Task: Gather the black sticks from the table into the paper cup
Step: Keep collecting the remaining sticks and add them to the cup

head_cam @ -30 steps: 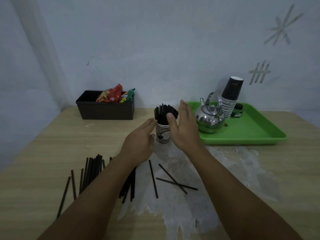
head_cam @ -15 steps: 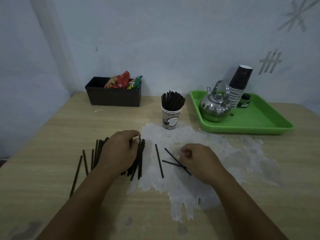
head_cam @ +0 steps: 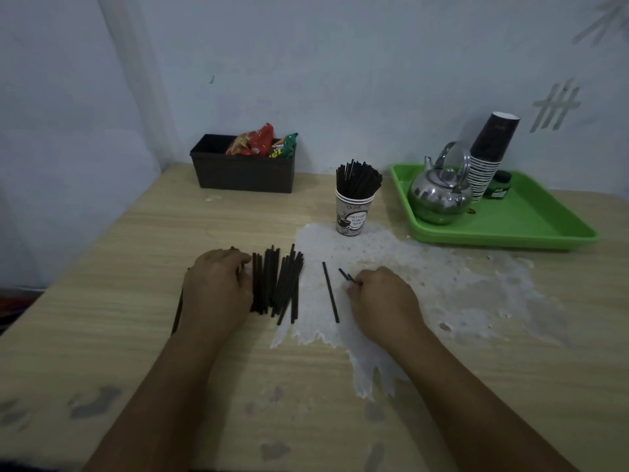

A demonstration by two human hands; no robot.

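Sticks (head_cam: 277, 284) lie in a loose black pile on the bench (head_cam: 136, 335), at about 8 o'clock from the paper cup (head_cam: 353, 214), which stands upright and already bristles with gathered sticks. 1 single stick (head_cam: 331, 291) lies apart, between the pile and the right hand.

Left hand (head_cam: 218, 289) rests knuckles-up at the pile's 9 o'clock edge, fingers curled down onto the nearest sticks; whether it grips any I cannot tell, since the fingertips are hidden. A stray stick (head_cam: 177, 311) shows just past its wrist. Right hand (head_cam: 383, 298) is curled, pinching the ends of what looks like 2 sticks (head_cam: 346, 275) that poke out toward 11 o'clock.

Judging by this, the step in hand is collecting the next batch. The next move calls for bunching the pile into 1 bundle, lifting it clear, and standing it in the cup at 12 o'clock. The cup looks crowded, so the bundle must enter straight or it may tip it.
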